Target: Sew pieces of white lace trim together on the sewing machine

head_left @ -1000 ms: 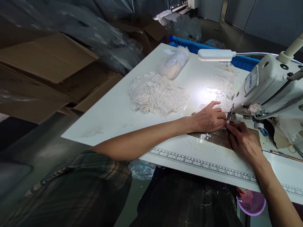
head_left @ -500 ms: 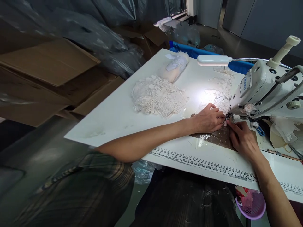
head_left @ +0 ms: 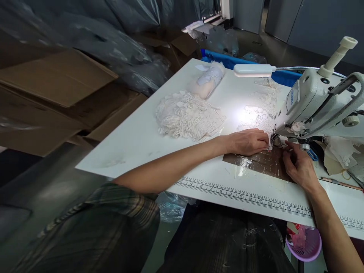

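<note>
White lace (head_left: 257, 117) lies under the lamp's glare and runs to the needle area of a white sewing machine (head_left: 308, 94). At its near edge my left hand (head_left: 248, 142) bends its fingers over the lace, just left of the presser foot (head_left: 274, 140). My right hand (head_left: 300, 165) rests right of the foot, thumb and forefinger apart, with nothing visible between them. A brown shiny plate (head_left: 261, 163) lies beneath both hands. The lace's edge under my left fingers is mostly hidden.
A heap of lace trim (head_left: 189, 115) and a wrapped roll (head_left: 209, 81) lie on the white table (head_left: 136, 146). A lamp (head_left: 253, 70) hangs over the lace. Blue snips (head_left: 313, 154) and a brown-handled tool (head_left: 341, 184) lie at right. Below hangs a purple basket (head_left: 307, 252).
My right hand has drawn back to the right, away from the presser foot. My left hand has flattened somewhat beside the needle. The view has shifted slightly.
</note>
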Available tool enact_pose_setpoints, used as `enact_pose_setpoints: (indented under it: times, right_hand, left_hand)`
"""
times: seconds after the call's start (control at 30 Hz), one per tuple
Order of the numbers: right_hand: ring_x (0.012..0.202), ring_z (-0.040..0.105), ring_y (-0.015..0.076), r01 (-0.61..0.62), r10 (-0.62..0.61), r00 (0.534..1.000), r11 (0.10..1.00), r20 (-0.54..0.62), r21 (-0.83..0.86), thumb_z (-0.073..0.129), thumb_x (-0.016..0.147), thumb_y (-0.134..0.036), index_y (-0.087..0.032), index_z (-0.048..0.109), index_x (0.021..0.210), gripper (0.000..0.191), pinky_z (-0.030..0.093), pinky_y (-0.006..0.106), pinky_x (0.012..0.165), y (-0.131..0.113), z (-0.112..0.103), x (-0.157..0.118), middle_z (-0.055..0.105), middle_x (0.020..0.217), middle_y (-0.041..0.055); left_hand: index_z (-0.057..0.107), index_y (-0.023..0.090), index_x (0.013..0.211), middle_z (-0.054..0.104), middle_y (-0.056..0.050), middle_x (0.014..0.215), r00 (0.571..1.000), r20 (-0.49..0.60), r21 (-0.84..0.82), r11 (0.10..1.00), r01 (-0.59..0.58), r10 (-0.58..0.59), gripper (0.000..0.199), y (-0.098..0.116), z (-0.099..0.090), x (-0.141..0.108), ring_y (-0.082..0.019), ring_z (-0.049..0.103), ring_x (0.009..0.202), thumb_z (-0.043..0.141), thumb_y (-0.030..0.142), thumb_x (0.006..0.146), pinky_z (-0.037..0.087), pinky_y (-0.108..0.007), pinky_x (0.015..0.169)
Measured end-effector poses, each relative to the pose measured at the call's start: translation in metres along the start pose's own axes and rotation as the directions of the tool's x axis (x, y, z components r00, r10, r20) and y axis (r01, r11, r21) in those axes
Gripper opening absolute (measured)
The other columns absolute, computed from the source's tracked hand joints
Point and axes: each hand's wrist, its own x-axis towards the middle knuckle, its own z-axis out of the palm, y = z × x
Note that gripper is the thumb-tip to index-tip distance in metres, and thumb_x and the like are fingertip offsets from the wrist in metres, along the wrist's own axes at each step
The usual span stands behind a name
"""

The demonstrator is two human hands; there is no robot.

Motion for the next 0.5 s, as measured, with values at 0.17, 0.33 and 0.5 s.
enact_pose_setpoints:
  times: [0.17, 0.33, 0.5]
  right_hand:
    - [0.065, 0.057, 0.0175, 0.023, -0.023, 1.000, 1.000, 0.001, -0.016, 0.046, 0.089, -0.033, -0.017, 0.061, 0.112, 0.032, 0.046, 0.034, 0.065, -0.0010, -0.0015, -0.0004, 0.064, 0.088, 0.0089]
    - [0.066, 0.057, 0.0177, 0.033, -0.032, 0.999, 0.999, 0.024, -0.032, 0.046, 0.088, -0.031, -0.014, 0.062, 0.114, 0.035, 0.046, 0.034, 0.064, 0.0004, -0.0013, -0.0006, 0.064, 0.086, 0.0094]
    - [0.068, 0.058, 0.0183, 0.059, -0.058, 0.998, 0.998, 0.023, -0.033, 0.047, 0.088, -0.029, -0.015, 0.062, 0.115, 0.034, 0.047, 0.034, 0.065, 0.0000, -0.0008, -0.0010, 0.064, 0.085, 0.0086]
  left_hand:
    - [0.067, 0.012, 0.100, 0.069, -0.011, 0.098, 0.992, -0.078, -0.051, 0.994, 0.098, -0.102, 0.031, 0.0019, 0.0025, -0.0001, -0.014, 0.065, 0.088, 0.037, 0.020, 0.103, 0.056, -0.028, 0.076]
    - [0.068, 0.011, 0.096, 0.070, -0.010, 0.096, 0.989, -0.133, 0.019, 0.998, 0.063, -0.060, 0.031, 0.0034, 0.0008, -0.0013, -0.013, 0.065, 0.084, 0.038, 0.020, 0.102, 0.056, -0.028, 0.074]
    - [0.068, 0.016, 0.085, 0.071, -0.007, 0.096, 0.997, -0.065, 0.142, 0.989, 0.044, -0.035, 0.033, 0.0077, 0.0035, 0.0003, -0.013, 0.062, 0.077, 0.040, 0.017, 0.102, 0.052, -0.031, 0.072]
